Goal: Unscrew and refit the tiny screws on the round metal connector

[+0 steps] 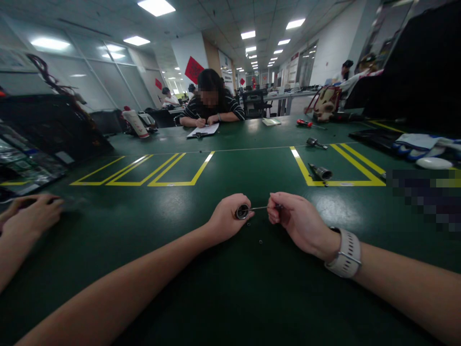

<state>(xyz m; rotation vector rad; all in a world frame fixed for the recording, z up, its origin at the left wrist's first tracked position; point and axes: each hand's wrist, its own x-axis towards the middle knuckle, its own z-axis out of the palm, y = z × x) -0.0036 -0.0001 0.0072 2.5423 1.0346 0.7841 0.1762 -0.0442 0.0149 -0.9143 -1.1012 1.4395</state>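
My left hand [228, 218] is wrapped round a dark metal cylinder [242, 211], its round open end facing me. My right hand [293, 218], with a white watch on the wrist, pinches a thin metal rod [260, 208] whose far end reaches the cylinder's side near my left fingers. Two small nuts, one [248, 224] just below my left hand and another [260, 241] closer to me, lie on the green table [230, 298]. Inside the right yellow-taped area sits a metal part with a cup-shaped end [320, 171].
Another metal part [316, 143] and a red-handled screwdriver [305, 123] lie farther back. Across the table a person [212, 103] writes on a clipboard [203, 130]. Another person's hands [36, 216] are at the left edge. Gloves [425, 144] and a white object [434, 163] are at right.
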